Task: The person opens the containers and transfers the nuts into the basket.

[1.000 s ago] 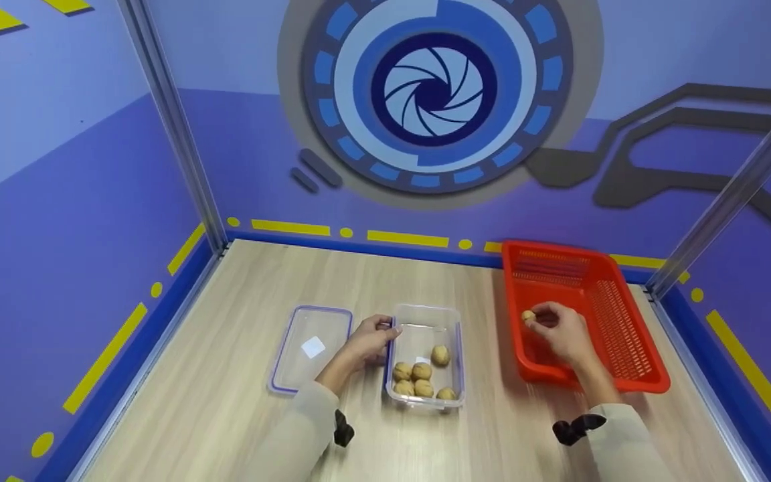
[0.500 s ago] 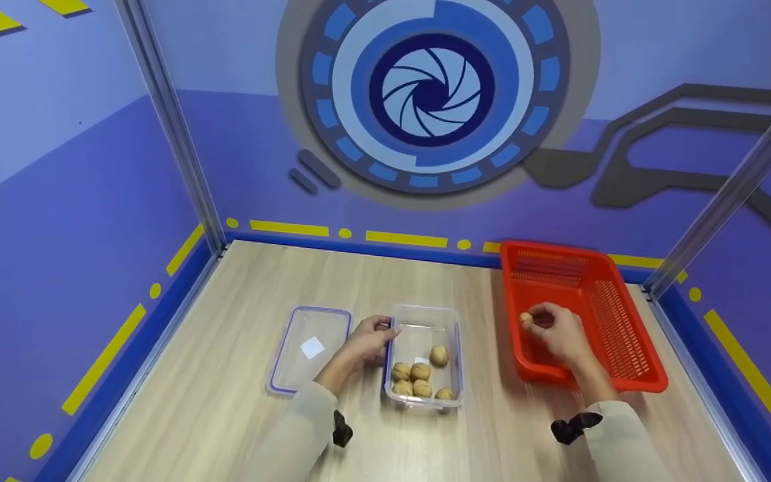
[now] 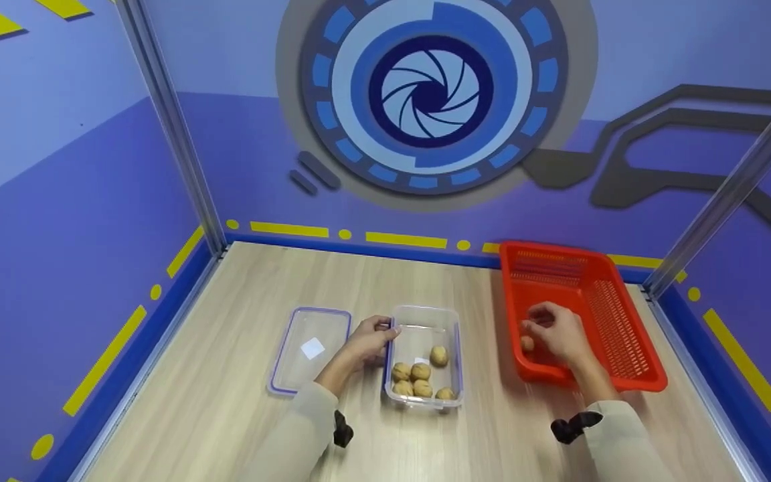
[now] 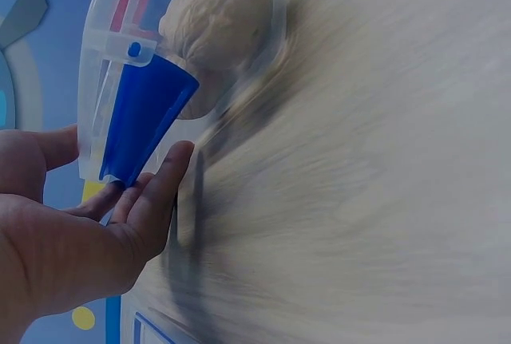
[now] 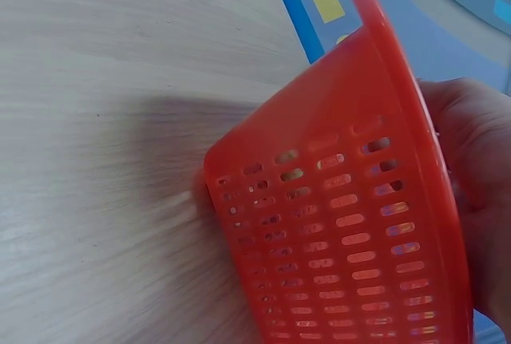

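Note:
A clear plastic food container point(image 3: 424, 316) with blue side latches holds several walnuts point(image 3: 421, 371), most gathered toward its near end. My left hand point(image 3: 367, 340) grips its left side, thumb at the rim and fingers under the blue latch point(image 4: 148, 116). On the right, my right hand point(image 3: 559, 331) is inside the red plastic basket point(image 3: 626, 321), thumb and index finger apart with nothing between them. One walnut point(image 3: 527, 343) lies just below those fingertips, by the basket's left wall. In the right wrist view, the slotted basket wall hides most of that hand.
The container's lid point(image 3: 292, 348), clear with a blue seal, lies on the wooden table point(image 3: 372, 281) left of the container. Blue printed panels point(image 3: 245, 154) with metal corner posts point(image 3: 178, 120) enclose the table at the back and sides.
The walnut pinched in my right hand has been let go and dropped to the basket's bottom. My left hand and the container have stayed in place.

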{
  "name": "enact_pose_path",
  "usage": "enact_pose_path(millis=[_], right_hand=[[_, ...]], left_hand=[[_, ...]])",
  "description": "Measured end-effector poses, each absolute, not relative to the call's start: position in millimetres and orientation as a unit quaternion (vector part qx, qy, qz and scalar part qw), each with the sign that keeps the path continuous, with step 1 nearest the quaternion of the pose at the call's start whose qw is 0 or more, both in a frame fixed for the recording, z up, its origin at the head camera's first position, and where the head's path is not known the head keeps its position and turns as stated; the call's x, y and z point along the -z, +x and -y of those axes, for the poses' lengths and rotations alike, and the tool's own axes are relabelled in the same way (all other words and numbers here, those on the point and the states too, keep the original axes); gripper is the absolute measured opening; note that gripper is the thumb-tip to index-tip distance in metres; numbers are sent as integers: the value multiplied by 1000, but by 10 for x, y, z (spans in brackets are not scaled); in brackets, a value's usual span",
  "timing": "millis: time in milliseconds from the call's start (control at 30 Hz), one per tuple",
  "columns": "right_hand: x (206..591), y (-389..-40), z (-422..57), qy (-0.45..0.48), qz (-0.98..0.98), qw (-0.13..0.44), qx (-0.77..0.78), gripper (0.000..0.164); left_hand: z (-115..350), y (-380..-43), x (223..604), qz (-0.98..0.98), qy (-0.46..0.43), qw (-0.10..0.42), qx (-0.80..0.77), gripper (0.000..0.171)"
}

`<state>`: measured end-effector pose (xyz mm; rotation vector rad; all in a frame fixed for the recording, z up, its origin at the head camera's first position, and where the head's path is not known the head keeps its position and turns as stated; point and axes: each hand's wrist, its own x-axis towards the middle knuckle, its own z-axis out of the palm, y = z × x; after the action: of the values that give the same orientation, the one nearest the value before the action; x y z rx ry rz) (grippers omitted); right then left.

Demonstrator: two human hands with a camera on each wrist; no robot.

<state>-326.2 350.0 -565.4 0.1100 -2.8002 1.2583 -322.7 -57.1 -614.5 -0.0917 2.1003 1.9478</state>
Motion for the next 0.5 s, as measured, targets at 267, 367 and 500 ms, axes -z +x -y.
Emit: enact_pose_path(millis=[267,367,500], right_hand=[[5569,-3209,-3461,37,906,49,-419,38],[5511,-3202,-3401,52,906,69,-415,37],[5420,-3200,-3287,84,906,106,-402,36]], left_hand=[[565,-3207,6131,-732,-29,137,-667,48],[573,-3207,6127,-734,-26,135,-665,48],[584,-3217,6116,-724,-18,147,-673,49]])
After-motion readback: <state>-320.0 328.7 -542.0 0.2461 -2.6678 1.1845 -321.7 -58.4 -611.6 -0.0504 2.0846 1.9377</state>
